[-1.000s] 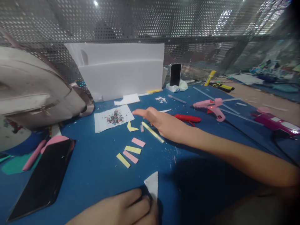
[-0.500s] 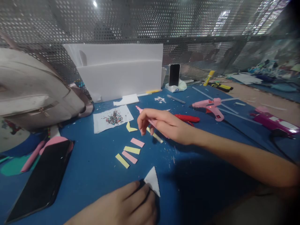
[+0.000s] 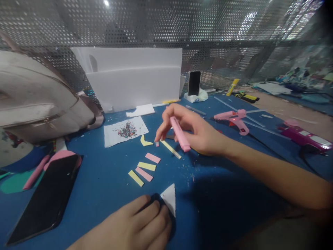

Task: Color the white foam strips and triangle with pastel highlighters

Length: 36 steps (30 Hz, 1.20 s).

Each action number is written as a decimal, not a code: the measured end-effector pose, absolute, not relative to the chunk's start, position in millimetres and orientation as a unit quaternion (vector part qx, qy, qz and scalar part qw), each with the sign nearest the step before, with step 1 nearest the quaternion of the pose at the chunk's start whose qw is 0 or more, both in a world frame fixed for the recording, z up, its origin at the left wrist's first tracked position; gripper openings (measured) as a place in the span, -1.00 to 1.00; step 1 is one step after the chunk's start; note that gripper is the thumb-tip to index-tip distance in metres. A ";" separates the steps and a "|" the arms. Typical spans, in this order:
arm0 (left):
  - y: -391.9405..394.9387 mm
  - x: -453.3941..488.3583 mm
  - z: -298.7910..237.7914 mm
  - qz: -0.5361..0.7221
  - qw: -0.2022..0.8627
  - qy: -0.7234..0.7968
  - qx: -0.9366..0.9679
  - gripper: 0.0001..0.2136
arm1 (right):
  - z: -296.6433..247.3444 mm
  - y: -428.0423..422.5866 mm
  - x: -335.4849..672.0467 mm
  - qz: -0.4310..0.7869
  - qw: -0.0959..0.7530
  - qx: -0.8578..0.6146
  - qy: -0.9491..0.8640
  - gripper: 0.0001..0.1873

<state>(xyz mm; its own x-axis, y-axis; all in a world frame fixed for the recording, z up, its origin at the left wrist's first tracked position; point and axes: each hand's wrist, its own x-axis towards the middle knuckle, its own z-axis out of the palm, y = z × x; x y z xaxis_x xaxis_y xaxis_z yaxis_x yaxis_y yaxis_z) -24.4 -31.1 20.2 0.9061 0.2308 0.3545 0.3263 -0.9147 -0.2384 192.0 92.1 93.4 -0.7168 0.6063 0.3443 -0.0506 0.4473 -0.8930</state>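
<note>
At the far left a pale bag (image 3: pixel 36 100) is cut off by the frame edge, and the dark phone (image 3: pixel 44 198) near it runs out of view at its lower corner. The left hand (image 3: pixel 135 225) lies low at the near edge, fingers curled flat onto a white foam triangle (image 3: pixel 169 203) — its left part is covered by the fingertips, and what dark thing lies beneath cannot be made out. Just beyond lie pink and yellow strips (image 3: pixel 145 167). The right hand (image 3: pixel 192 130) hovers above the blue table (image 3: pixel 104 173), closed round a pink marker (image 3: pixel 180 133), forefinger reaching down to a tiny pink scrap (image 3: pixel 157 143) beside a pale yellow stick (image 3: pixel 170 149). A red tool behind the hand is hidden. Far right, a pink glue gun (image 3: pixel 234 119).
</note>
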 end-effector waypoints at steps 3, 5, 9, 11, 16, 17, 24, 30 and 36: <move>-34.3 -23.3 18.0 -0.151 0.165 -0.153 -0.963 -0.68 | 85.9 82.3 185.3 0.444 0.277 -0.214 -0.825 -0.80; -35.6 -22.5 16.6 -0.135 0.177 -0.154 -0.963 -0.68 | 81.2 75.9 180.5 0.389 0.226 -0.251 -0.857 -0.79; -34.0 -20.8 16.0 -0.123 0.181 -0.151 -0.964 -0.68 | 80.3 67.2 175.8 0.324 0.182 -0.290 -0.882 -0.77; -32.5 -20.2 15.9 -0.123 0.176 -0.150 -0.965 -0.68 | 81.5 65.0 175.1 0.315 0.181 -0.296 -0.884 -0.79; -31.5 -20.3 12.8 -0.115 0.165 -0.146 -0.969 -0.69 | 77.1 61.0 171.9 0.273 0.172 -0.274 -0.906 -0.80; -31.5 -20.4 12.4 -0.115 0.166 -0.143 -0.969 -0.69 | 75.4 60.5 171.2 0.261 0.165 -0.270 -0.912 -0.80; -29.0 -19.6 15.5 -0.114 0.183 -0.142 -0.966 -0.68 | 72.7 62.9 174.3 0.230 0.173 -0.275 -0.918 -0.76; -28.7 -23.0 12.3 -0.105 0.182 -0.132 -0.969 -0.69 | 78.2 75.9 180.5 0.255 0.238 -0.294 -0.890 -0.84; -28.3 -25.6 9.9 -0.101 0.181 -0.132 -0.969 -0.68 | 72.4 95.3 183.5 0.238 0.225 -0.288 -0.900 -0.89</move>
